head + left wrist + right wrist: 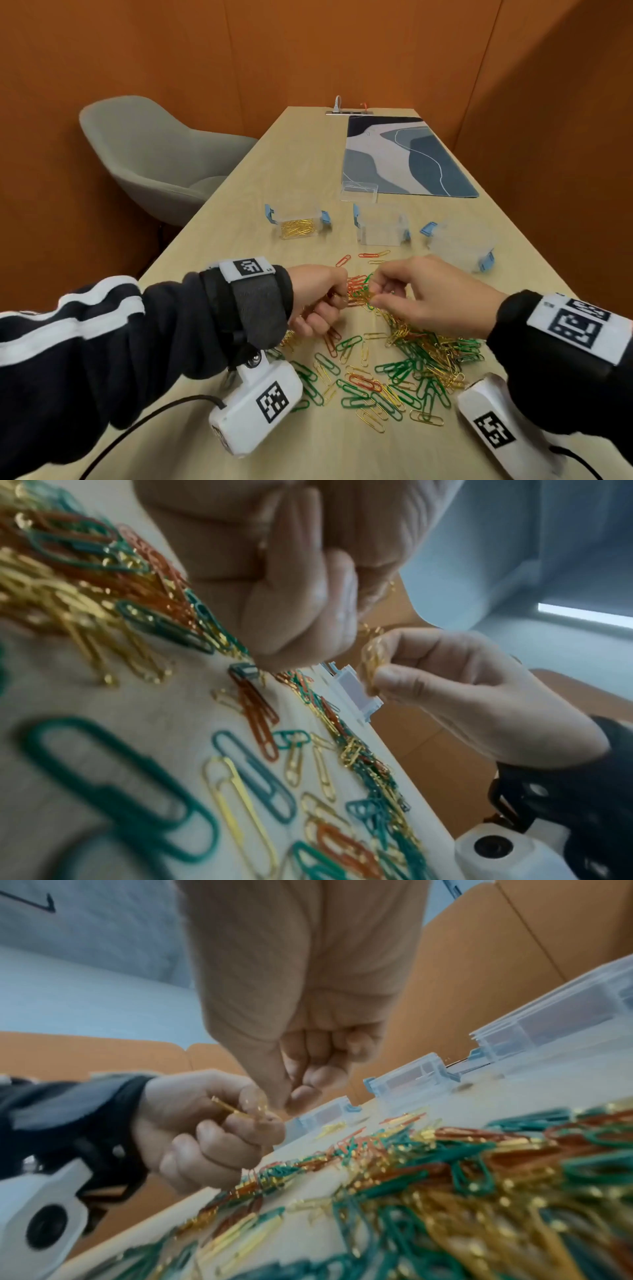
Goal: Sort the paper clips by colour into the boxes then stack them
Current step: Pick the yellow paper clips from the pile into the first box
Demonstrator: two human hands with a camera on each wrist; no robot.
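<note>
A mixed pile of gold, green and red paper clips (pixel 421 346) is spread over the wooden table in front of me. My left hand (pixel 329 301) is curled into a fist around gold paper clips (pixel 227 1109). Close beside it, my right hand (pixel 376 294) pinches a few gold clips (pixel 371 658) between thumb and fingers, just above the pile. Behind the hands stand three clear boxes with blue latches. The left box (pixel 294 214) holds gold clips, while the middle box (pixel 382 228) and the right box (pixel 460 245) look empty.
A clear lid (pixel 359 192) lies behind the middle box, at the edge of a blue patterned mat (pixel 400 157). A grey chair (pixel 154 150) stands left of the table. A socket strip (pixel 349 111) sits at the far edge. Orange walls close in all round.
</note>
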